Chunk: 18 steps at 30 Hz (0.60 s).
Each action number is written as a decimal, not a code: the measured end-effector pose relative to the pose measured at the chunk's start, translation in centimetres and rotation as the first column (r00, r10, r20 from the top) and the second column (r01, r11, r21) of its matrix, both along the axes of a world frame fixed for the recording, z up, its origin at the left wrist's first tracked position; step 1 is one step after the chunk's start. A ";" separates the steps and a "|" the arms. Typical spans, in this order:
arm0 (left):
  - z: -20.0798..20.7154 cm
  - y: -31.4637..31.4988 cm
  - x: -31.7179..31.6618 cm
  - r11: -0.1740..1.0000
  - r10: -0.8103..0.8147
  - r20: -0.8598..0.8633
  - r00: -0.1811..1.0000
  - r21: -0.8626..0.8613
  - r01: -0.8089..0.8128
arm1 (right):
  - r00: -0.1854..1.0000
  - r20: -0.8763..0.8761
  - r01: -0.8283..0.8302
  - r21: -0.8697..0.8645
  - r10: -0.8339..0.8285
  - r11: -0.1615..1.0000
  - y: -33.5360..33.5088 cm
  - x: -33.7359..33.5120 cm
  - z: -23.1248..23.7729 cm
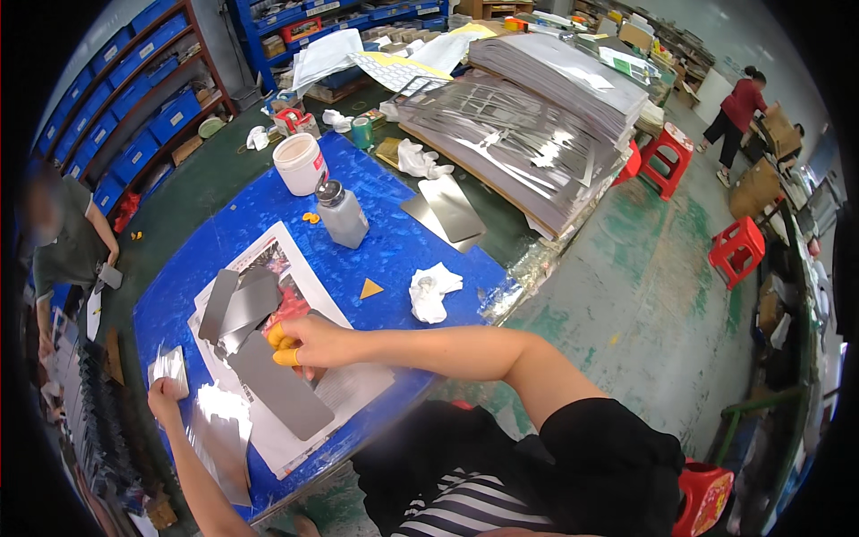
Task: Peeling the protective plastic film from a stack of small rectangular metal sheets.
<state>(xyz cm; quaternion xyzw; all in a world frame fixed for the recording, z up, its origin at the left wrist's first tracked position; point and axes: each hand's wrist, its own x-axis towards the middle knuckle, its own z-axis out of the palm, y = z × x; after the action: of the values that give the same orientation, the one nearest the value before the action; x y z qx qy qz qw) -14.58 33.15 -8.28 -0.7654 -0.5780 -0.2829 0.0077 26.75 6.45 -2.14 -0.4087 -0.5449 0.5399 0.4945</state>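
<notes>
At the left edge of the blue-covered table, my left hand (pixel 165 401) pinches a small shiny plate (pixel 170 367) that looks like metal. My right hand (pixel 313 345), with yellow finger cots on its fingers, curls above several flat grey metal plates; what lies between its fingertips is hidden. Just under that hand a long grey plate (pixel 284 389) slants across the newspaper (pixel 362 387). More grey plates (pixel 253 298) overlap beyond it, beside a red patch that I cannot identify. Glossy, wrapped-looking plates (pixel 217 447) lie nearer me, right of my left forearm.
A grey pump bottle (pixel 342 217), a white tub (pixel 300 165), a crumpled white tissue (pixel 433 293) and two loose metal plates (pixel 450 208) stand or lie farther back. Stacked sheets (pixel 537 125) fill the far right. A co-worker (pixel 67 233) is at left; red stools (pixel 738 251) stand on the floor.
</notes>
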 end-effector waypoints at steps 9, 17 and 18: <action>6.3 -2.4 0.7 0.937 0.213 0.171 0.962 0.243 -0.251 | 0.998 -0.050 -0.032 -0.084 0.027 0.996 0.3 -0.8 -0.2; 11.8 -11.5 6.0 0.972 0.000 0.305 0.952 0.224 -0.072 | 0.992 -0.116 -0.066 -0.144 0.050 0.987 -0.5 -1.1 0.6; 11.7 -11.6 5.8 0.969 -0.050 0.292 0.955 0.247 -0.025 | 0.992 -0.124 -0.049 -0.132 0.033 0.990 -0.5 -1.2 0.7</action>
<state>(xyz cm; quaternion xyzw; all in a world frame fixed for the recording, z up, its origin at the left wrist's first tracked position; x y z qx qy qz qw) -8.74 21.58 3.43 -0.7111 -0.5278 -0.4643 0.0147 25.54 5.91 -1.48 -0.3963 -0.4843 0.6095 0.4867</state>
